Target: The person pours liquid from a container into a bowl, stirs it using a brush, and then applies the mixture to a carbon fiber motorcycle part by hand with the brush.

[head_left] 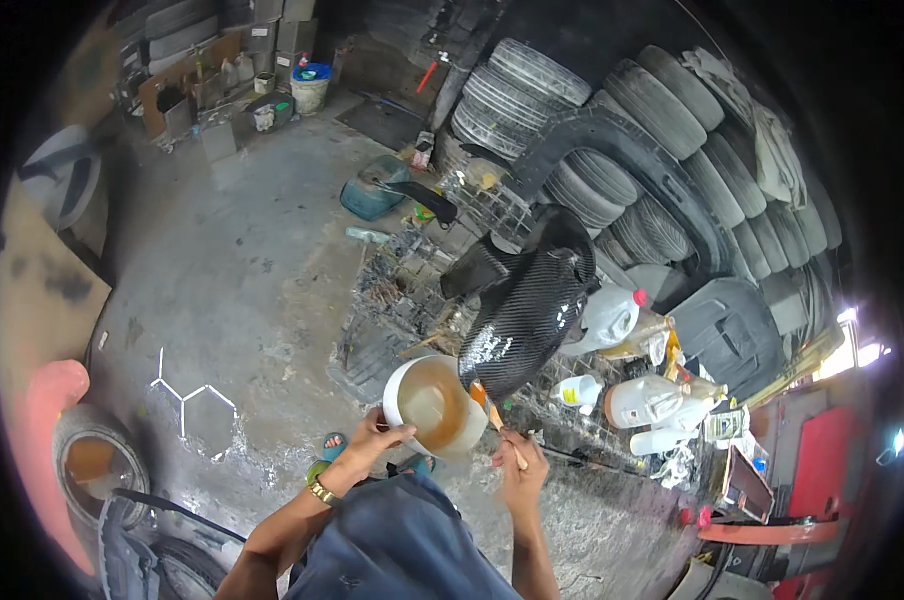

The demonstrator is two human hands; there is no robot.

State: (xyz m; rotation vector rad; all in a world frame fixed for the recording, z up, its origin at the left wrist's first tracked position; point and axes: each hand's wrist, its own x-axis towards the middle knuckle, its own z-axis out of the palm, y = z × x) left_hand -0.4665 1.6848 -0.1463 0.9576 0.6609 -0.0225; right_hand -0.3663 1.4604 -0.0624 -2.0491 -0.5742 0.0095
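A white bowl (393, 398) with a brownish, wet-looking inside is held by its left rim in my left hand (372, 442), the thumb over the edge. My right hand (522, 464) is closed on the wooden handle of a brush (498, 422). The orange end of this brush points up and away, right by the lower edge of a glossy black carbon-weave part (528, 318). Whether brush and part touch, I cannot tell. The part is curved and stands just beyond the bowl, above a cluttered, stained rack (382, 310).
Right of the part are a jug with a red cap (610, 318), a small white bottle (577, 391) and a larger container (642, 402). Stacked tyres (592, 185) and a black arch-shaped panel (662, 160) stand behind. A teal container (372, 190) sits on the concrete floor (242, 250).
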